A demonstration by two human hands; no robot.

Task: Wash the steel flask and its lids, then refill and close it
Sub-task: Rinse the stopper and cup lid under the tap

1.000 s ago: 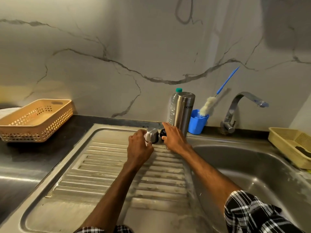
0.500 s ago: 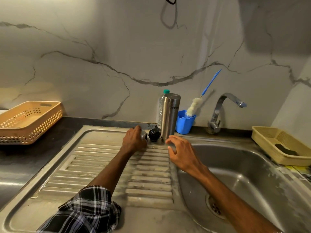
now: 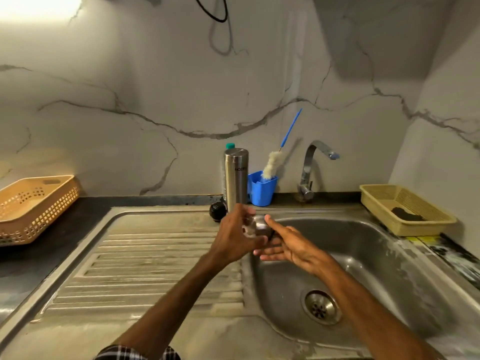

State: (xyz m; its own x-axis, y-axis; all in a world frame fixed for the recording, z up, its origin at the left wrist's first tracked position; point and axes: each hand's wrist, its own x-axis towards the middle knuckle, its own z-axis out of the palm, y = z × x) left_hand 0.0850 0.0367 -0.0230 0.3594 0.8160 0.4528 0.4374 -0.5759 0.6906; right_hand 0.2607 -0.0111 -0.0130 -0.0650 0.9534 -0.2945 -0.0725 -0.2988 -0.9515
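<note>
Step in hand, as judged: washing the lids, with the steel one being handled now. The refill and closing are not yet begun.

Sink [image 3: 389,255]: the basin lies in front of and to the right of the flask. No water is seen leaving the tap [image 3: 311,165], which stands to the right of the flask.

Flask [image 3: 235,178]: upright at the back rim of the sink and apart from both hands, which are just in front of it. Its lettering reads inverted, so it probably stands mouth down.

Left hand [image 3: 233,237]: just in front of the flask, fingers curled round the steel lid and gripping it over the basin's near-left edge.

Right hand [image 3: 291,245]: in front of and right of the flask. It is released, with fingers straight, and its forefinger is at the lid's side. Contact appears likely but is not certain.

Steel lid [image 3: 261,224]: between the two hands and partly covered by the left.

Black lid [image 3: 217,211]: on the sink rim, just left of the flask's foot, with neither hand on it.

Next move, as judged: carry the steel lid right of the flask to beneath the spout. The free right hand would open the tap or rub the lid, and a smooth, wet lid calls for a firm grip.
</note>
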